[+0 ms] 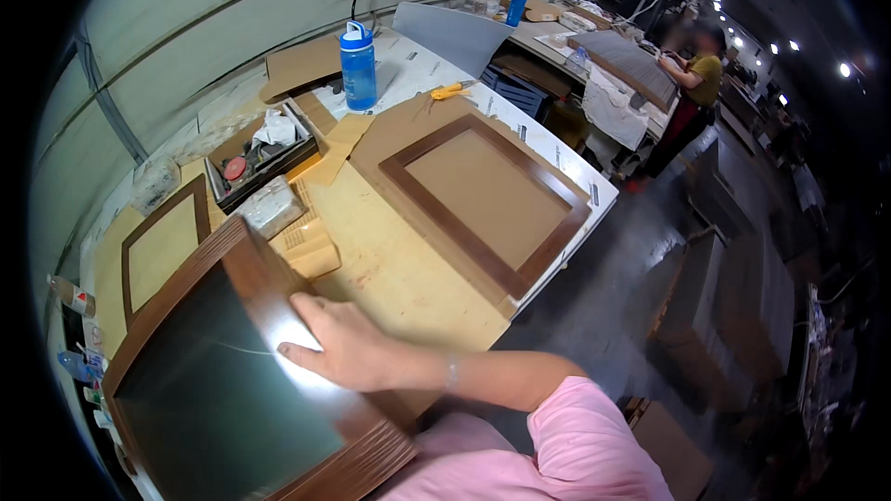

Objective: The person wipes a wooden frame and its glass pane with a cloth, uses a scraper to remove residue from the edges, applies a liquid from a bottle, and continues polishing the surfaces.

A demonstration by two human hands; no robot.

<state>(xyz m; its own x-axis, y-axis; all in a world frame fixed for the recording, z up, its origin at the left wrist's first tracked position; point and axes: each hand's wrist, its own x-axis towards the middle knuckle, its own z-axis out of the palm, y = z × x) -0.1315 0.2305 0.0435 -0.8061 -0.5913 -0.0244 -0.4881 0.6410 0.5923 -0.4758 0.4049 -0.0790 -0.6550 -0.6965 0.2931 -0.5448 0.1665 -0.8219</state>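
A large dark wooden frame (269,295) with a glossy dark greenish panel (223,390) fills the near left, tilted toward me. My right hand (348,345) grips its right-hand side, with digits lying across the brown wood. Some of its fingers are hidden behind the edge. My left hand does not show. Beyond the held frame, a flat brown rectangular frame (399,167) lies on cardboard on the table. A thinner brown frame (130,264) lies at the left.
On the table (418,288) stand a blue water bottle (358,74) and an open box of odds and ends (269,165). Yellow-handled cutters (447,91) lie near a grey sheet (445,32). At the far right a person (698,74) works at another bench; stacked panels (687,297) stand on the floor.
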